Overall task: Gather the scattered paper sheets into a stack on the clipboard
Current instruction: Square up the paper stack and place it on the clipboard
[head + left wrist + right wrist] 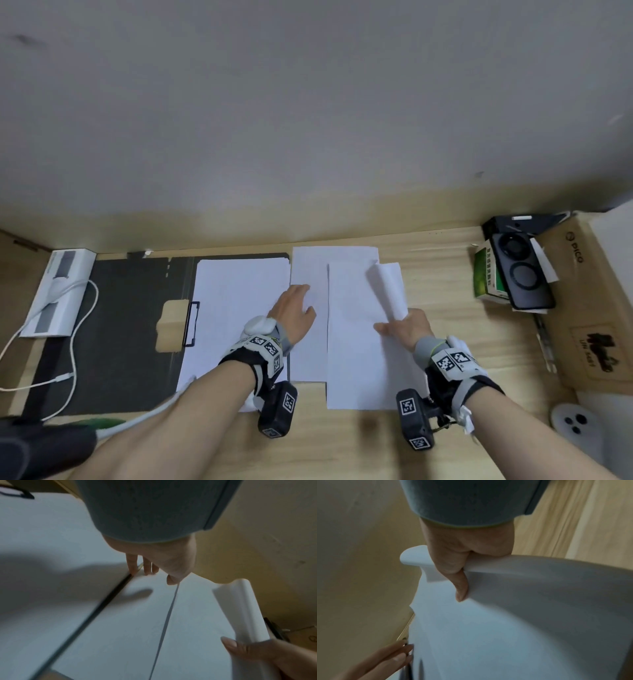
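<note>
A dark clipboard [137,329] lies flat at 9 o'clock, its clip to the left, carrying a white stack of sheets [236,308]. Just beside its right edge, a second sheet [308,267] lies flat, overlapped at 3 o'clock by a third sheet [356,342] whose right edge curls upward.

Your path left toward the clipboard [137,308] looks open; the white cable [73,342] crosses its left side, and the phone [522,274] crowds your right, probably clear.
</note>
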